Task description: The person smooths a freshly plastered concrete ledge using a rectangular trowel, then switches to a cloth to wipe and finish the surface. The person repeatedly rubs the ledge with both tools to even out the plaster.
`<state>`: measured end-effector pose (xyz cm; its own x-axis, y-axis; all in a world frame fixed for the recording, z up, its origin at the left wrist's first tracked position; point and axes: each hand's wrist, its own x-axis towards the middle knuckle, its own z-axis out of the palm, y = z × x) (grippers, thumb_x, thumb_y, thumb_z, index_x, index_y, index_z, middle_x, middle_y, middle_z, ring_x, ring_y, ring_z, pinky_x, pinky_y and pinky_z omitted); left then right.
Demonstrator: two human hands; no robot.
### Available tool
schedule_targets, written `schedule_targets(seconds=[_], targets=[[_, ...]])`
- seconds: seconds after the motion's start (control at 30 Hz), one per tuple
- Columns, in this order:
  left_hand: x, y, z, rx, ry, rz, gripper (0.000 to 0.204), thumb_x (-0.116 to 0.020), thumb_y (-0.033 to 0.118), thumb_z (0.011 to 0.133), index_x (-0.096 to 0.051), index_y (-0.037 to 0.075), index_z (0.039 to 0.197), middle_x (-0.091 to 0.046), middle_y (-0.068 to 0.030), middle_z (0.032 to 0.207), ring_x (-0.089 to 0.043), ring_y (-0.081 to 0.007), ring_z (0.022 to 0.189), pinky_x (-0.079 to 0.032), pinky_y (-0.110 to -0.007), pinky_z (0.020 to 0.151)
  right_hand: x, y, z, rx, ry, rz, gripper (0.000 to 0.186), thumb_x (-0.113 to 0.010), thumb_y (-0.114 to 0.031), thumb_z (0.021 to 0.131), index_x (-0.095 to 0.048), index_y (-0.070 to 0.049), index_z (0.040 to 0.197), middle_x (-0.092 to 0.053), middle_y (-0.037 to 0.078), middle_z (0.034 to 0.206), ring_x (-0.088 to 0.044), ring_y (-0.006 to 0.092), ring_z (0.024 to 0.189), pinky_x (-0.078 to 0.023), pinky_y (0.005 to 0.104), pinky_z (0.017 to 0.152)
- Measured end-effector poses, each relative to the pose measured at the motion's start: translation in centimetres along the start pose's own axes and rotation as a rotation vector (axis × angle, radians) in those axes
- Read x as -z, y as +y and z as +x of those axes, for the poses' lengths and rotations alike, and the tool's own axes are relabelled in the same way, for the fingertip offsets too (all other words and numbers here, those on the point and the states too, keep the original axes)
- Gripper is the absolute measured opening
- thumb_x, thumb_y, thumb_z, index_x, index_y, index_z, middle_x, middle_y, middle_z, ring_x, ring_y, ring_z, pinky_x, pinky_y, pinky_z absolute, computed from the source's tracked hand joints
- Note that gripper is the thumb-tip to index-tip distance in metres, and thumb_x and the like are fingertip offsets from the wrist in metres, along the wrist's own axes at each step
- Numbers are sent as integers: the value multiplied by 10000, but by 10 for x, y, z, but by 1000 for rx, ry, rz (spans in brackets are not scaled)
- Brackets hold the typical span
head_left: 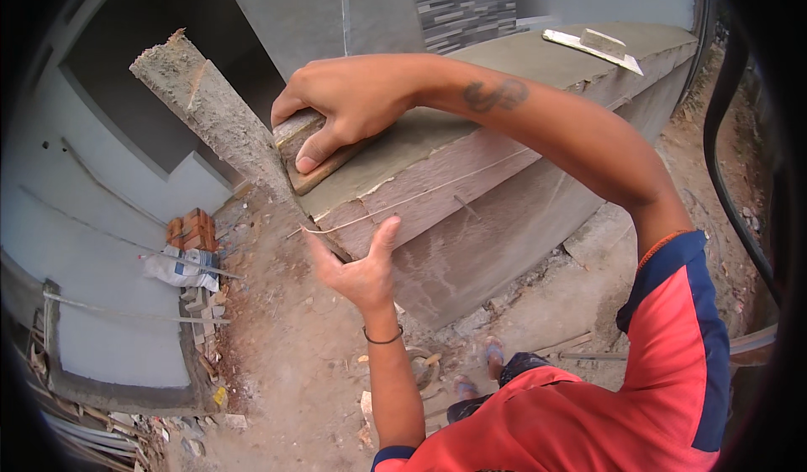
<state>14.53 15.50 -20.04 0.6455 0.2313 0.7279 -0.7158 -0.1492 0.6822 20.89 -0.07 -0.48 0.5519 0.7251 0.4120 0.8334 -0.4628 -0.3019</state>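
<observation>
Fingers (285,109) grip a wooden float (298,131) (right hand (357,95)); left fingers (320,252) spread wide.

Soft daylight, dark fisheye-curved edges.

The float (304,179) looks wooden, the ledge (412,146) smooth matt cement, the board (220,112) rough.

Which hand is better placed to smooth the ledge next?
Probably the right hand, since it grips a float on the ledge; the left hand is lower, open, without a tool.
</observation>
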Motion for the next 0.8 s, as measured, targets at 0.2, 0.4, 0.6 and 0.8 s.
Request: schedule_targets(seconds=[0.2,0.4,0.6,0.8], targets=[[-1,1,2,31,3,-22,980,-1004,318,684,-522,-112,1420,-638,-201,1328,-617,-275,1204,-470,-385,1059,3,-13,-2,-43,-45,39,474,-807,-319,836,-720,83,1072,-753,215,893,-724,308,798,-546,406,715],[5,-4,1,24,-17,8,925,-984,347,720,-547,-83,1413,-652,-190,1315,-622,-271,1205,-476,-377,1054,4,-45,-14,-91,-39,-15,503,-806,-318,824,-698,91,1095,-734,221,884,-714,351,800,-537,421,717],[8,-4,4,159,-60,-44,883,-984,341,721,-570,-93,1369,-682,-186,1252,-652,-275,1139,-492,-383,1029,30,-67,-39,-70,12,-2,510,-801,-344,822,-697,74,1095,-730,208,910,-710,331,810,-537,403,718],[3,15,2,37,-8,10,963,-999,255,703,-494,-177,1401,-663,-209,1283,-637,-257,1149,-490,-367,1034,31,-23,-5,-285,96,-132,490,-784,-368,863,-707,62,1086,-737,209,966,-705,324,889,-533,411,780]])
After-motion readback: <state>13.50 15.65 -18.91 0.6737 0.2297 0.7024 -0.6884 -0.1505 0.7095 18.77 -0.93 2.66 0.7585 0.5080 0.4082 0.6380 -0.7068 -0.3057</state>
